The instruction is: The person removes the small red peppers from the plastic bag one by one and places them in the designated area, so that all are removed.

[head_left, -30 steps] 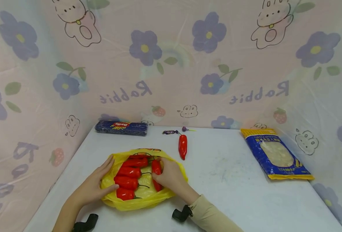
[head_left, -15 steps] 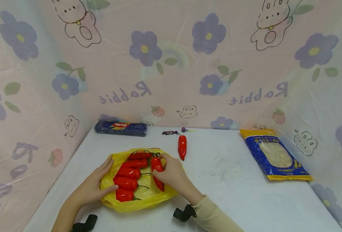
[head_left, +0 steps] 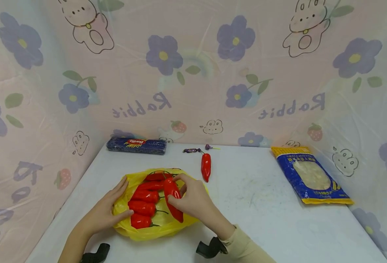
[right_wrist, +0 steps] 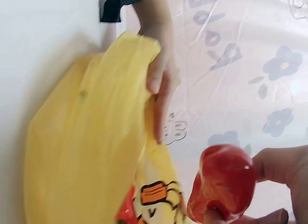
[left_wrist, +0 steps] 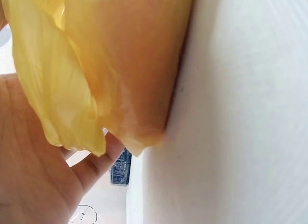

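Note:
A yellow plastic bag [head_left: 137, 233] lies with its mouth wide, several red chili peppers [head_left: 144, 208] in a row inside it. My right hand [head_left: 193, 195] pinches one red chili pepper [head_left: 172, 199] between thumb and fingers, lifted over the bag's right part; in the right wrist view this pepper [right_wrist: 226, 180] is seen nearly end-on. My left hand [head_left: 106, 210] rests against the bag's left side, thumb over the rim and fingers extended along the outside. The left wrist view shows its palm [left_wrist: 33, 166] beside the yellow plastic [left_wrist: 130, 65].
Another red chili pepper [head_left: 206, 167] lies behind the bag on the white table [head_left: 246, 226]. Farther back are a blue spaghetti pack [head_left: 135, 145], a wrapped candy [head_left: 191, 150] and a lollipop [head_left: 208, 147]. A blue and yellow packet [head_left: 311, 175] lies at right.
My right hand has raised the chili pepper and shifted it slightly left, its lower end swinging toward me. My left hand has stayed at the bag's side.

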`<state>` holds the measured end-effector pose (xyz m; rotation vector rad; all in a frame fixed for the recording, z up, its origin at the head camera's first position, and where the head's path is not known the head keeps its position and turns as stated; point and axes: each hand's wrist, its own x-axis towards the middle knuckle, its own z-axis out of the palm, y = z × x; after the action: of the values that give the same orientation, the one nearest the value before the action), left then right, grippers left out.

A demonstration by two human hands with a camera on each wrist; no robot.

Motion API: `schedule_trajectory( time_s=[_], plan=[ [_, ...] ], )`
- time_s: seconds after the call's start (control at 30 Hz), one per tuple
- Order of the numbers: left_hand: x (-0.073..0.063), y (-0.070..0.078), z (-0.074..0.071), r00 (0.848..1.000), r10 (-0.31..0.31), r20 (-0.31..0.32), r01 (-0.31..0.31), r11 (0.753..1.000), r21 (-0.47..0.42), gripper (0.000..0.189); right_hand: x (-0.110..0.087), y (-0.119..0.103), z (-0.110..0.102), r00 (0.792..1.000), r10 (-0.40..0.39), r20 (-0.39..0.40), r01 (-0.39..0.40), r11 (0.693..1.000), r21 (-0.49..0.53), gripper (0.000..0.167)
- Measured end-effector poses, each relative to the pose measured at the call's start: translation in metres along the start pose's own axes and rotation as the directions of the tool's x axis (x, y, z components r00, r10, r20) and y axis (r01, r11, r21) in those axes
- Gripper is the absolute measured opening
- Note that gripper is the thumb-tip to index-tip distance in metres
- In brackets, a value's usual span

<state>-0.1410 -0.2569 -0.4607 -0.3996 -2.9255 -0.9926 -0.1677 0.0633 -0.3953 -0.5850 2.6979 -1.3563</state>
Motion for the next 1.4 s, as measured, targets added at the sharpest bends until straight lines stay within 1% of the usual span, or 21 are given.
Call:
schedule_trajectory(
  time_s=[0.17, 0.33, 0.5, 0.63, 0.77, 0.83, 0.93, 1.07, 1.27, 1.4],
  plan=[
    [0.0, 0.0, 0.0, 1.0, 0.006, -0.004, -0.006, 1.0, 0.001, 0.1, -0.005, -0.009, -0.005, 0.999, -0.04, 0.003, 0.04, 0.999, 0.011, 0.044],
    [0.001, 0.0, -0.001, 1.0, -0.006, 0.004, 0.006, 1.0, -0.004, 0.101, -0.004, -0.01, -0.015, 0.999, -0.043, -0.023, 0.044, 0.999, 0.017, 0.044],
    [0.001, 0.0, -0.001, 1.0, -0.005, 0.003, 0.005, 1.0, -0.005, 0.1, 0.005, 0.0, -0.029, 0.995, -0.037, -0.098, 0.042, 0.998, 0.047, 0.045],
    [0.002, -0.001, -0.001, 1.0, -0.002, 0.002, 0.002, 1.0, -0.004, 0.1, 0.012, 0.012, -0.043, 0.981, -0.027, -0.192, 0.033, 0.999, 0.031, 0.044],
    [0.003, -0.002, 0.0, 1.0, -0.005, 0.002, 0.005, 1.0, 0.0, 0.1, 0.02, 0.031, -0.058, 0.958, -0.014, -0.286, 0.014, 1.0, -0.003, 0.045],
    [0.003, -0.002, -0.001, 1.0, -0.007, 0.001, 0.007, 1.0, 0.001, 0.1, 0.025, 0.044, -0.066, 0.946, 0.005, -0.324, -0.009, 1.0, -0.013, 0.047],
    [0.002, -0.002, -0.001, 1.0, -0.008, 0.003, 0.008, 1.0, 0.0, 0.1, 0.031, 0.065, -0.077, 0.929, 0.061, -0.364, -0.072, 0.997, -0.017, 0.048],
    [0.001, -0.002, 0.0, 1.0, -0.004, 0.004, 0.004, 1.0, -0.007, 0.1, 0.039, 0.094, -0.089, 0.91, 0.136, -0.392, -0.157, 0.987, -0.023, 0.049],
    [0.001, -0.003, 0.001, 1.0, 0.0, -0.004, 0.0, 1.0, -0.006, 0.1, 0.05, 0.137, -0.103, 0.882, 0.219, -0.417, -0.255, 0.967, -0.031, 0.051],
    [0.001, -0.004, 0.001, 1.0, 0.006, -0.008, -0.006, 1.0, -0.002, 0.1, 0.055, 0.158, -0.108, 0.865, 0.271, -0.422, -0.31, 0.95, -0.025, 0.051]
  ],
)
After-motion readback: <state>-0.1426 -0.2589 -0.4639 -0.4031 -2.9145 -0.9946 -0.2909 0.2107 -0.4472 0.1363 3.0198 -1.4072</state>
